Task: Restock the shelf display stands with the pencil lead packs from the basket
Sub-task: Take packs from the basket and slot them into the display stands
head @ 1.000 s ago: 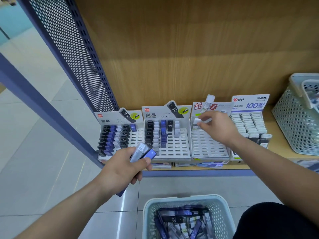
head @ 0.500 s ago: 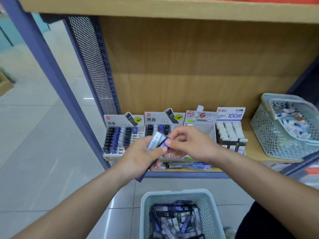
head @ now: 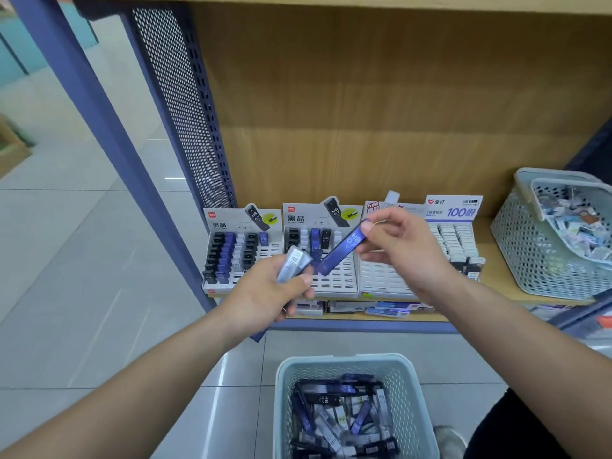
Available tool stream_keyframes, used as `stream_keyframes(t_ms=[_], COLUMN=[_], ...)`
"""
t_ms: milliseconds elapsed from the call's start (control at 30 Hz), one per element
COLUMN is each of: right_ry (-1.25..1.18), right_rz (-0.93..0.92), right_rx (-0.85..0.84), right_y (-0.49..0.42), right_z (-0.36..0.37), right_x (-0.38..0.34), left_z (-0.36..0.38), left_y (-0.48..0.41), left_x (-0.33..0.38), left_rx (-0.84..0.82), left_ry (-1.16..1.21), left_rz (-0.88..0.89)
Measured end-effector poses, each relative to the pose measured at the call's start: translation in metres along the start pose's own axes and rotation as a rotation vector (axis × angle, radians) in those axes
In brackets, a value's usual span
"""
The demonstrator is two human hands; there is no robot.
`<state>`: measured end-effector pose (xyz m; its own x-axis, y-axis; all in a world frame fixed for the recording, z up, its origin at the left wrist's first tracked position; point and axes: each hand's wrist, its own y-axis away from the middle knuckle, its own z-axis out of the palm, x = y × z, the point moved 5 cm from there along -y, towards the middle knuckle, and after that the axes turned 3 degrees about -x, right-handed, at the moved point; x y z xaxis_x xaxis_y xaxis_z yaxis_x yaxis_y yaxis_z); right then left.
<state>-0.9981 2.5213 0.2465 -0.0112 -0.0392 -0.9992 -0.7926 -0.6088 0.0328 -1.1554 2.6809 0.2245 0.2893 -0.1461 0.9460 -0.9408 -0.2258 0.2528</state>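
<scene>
One blue pack (head: 342, 251) is now pulled out of the bundle (head: 294, 263), pinched in the right hand (head: 404, 256); left hand (head: 265, 299) grips the rest, both above the basket (head: 410, 392). Four stands (head: 337, 283).

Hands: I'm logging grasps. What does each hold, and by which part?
Right hand pinches a blue pack by its upper end. Left hand grips a few packs around their middle, tops sticking out.

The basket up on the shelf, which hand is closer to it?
Right. The right hand, pinching a blue lead pack, is left of the shelf basket; the left hand, gripping more packs, is farther left, in front of the stands.
</scene>
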Motion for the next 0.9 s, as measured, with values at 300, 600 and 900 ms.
stream_keyframes(t_ms=[300, 600, 900], right_ry=[0.561, 0.789, 0.893], right_rz=[-0.109, -0.017, -0.034], right_rx=[-0.002, -0.251, -0.275], right_y=[-0.069, -0.096, -0.107], right_z=[-0.015, 0.018, 0.033], right_x=[0.035, 0.100, 0.115], left_z=[-0.031, -0.045, -0.056], left_y=[-0.014, -0.016, -0.016], left_x=[-0.023, -0.039, -0.047], left_rx=[0.116, 0.112, 0.127], left_ry=[-0.140, -0.172, -0.162], left_rz=[-0.065, -0.106, -0.125])
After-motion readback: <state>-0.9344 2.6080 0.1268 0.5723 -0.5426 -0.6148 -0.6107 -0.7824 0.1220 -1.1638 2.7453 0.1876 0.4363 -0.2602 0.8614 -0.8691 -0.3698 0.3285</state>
